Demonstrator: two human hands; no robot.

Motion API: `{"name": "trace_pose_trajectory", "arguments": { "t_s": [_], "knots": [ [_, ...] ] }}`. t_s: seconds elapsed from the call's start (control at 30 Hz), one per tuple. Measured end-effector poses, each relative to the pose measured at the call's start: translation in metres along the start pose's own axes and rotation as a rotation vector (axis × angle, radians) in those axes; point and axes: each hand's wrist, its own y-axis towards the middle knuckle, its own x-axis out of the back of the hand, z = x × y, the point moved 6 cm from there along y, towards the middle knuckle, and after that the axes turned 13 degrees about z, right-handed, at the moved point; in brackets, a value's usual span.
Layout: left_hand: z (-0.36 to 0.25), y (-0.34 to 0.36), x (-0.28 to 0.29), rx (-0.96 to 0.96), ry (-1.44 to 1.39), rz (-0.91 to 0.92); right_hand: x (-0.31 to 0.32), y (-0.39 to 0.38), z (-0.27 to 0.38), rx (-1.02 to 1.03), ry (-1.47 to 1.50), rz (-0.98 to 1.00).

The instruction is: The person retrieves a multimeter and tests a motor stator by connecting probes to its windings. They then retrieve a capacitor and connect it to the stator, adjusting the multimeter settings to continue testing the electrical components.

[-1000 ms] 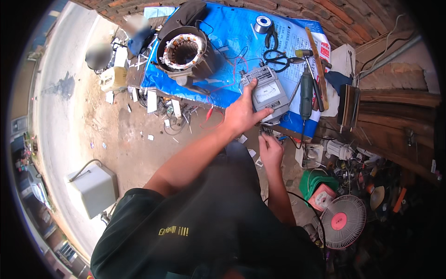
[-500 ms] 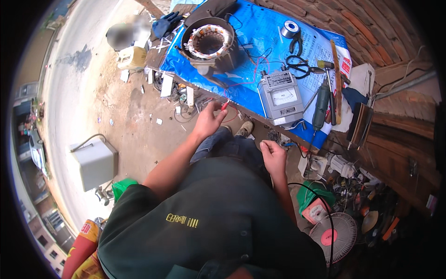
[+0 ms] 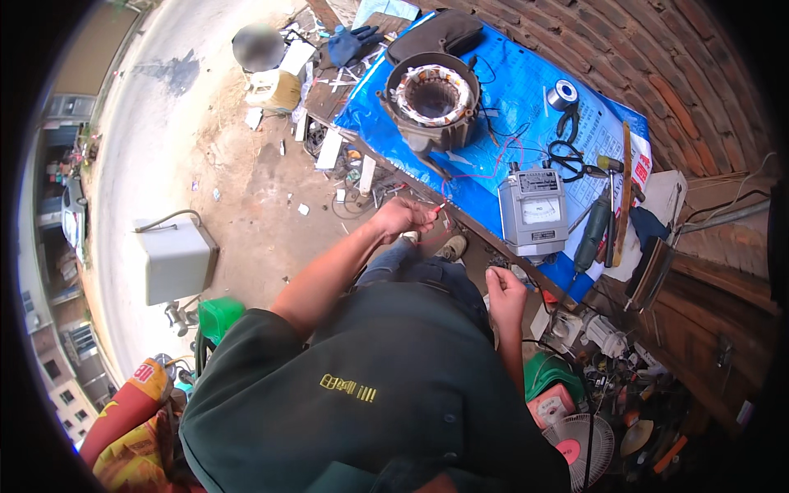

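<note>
My left hand (image 3: 400,218) pinches a red-sleeved test clip (image 3: 437,211) at the front edge of the bench. The clip's tip meets a thin pink wire (image 3: 485,174) that runs back over a blue plastic sheet (image 3: 491,43). Behind the clip stands a motor housing (image 3: 454,131) with a ring of white-wrapped windings (image 3: 400,90) inside. To its right sits a grey insulation tester (image 3: 532,232) with a dial. My right hand (image 3: 505,294) hovers apart from the bench, in front of the tester, its fingers curled closed; whatever they may hold is hidden.
Right of the tester lie scissors (image 3: 565,158), a solder spool (image 3: 563,94), a green-handled tool (image 3: 593,234) and a wooden strip (image 3: 625,181). Scraps litter the ground left of the bench. A pale metal box (image 3: 177,263) stands farther left; a fan (image 3: 588,444) is at lower right.
The whole view has shifted, so the bench appears lower and farther right. My left hand has turned, with its fingers more curled around the clip. The right hand stays closed.
</note>
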Motion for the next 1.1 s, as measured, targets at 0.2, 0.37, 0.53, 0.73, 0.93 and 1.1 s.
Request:
{"name": "trace_pose_trajectory", "arguments": {
  "t_s": [0.2, 0.37, 0.53, 0.73, 0.93, 1.1],
  "knots": [
    [-0.021, -0.048, 0.007, -0.12, 0.301, -0.201, -0.014, 0.003, 0.006, -0.009, 0.021, -0.013],
    [-0.118, -0.104, 0.039, -0.501, 0.485, -0.606, -0.016, 0.004, 0.001, -0.03, 0.066, -0.045],
    [-0.183, -0.103, 0.04, -0.719, 1.014, -0.812, -0.024, 0.007, 0.011, -0.01, 0.046, -0.011],
    [-0.196, -0.096, 0.039, -0.778, 1.154, -0.811, -0.022, 0.006, 0.008, -0.004, 0.081, -0.086],
    [-0.199, -0.089, 0.04, -0.817, 1.163, -0.821, -0.023, 0.0, 0.014, -0.004, 0.071, -0.067],
    [-0.204, -0.09, 0.038, -0.795, 1.266, -0.838, -0.03, 0.001, 0.016, -0.016, 0.055, -0.033]
  ]
}}
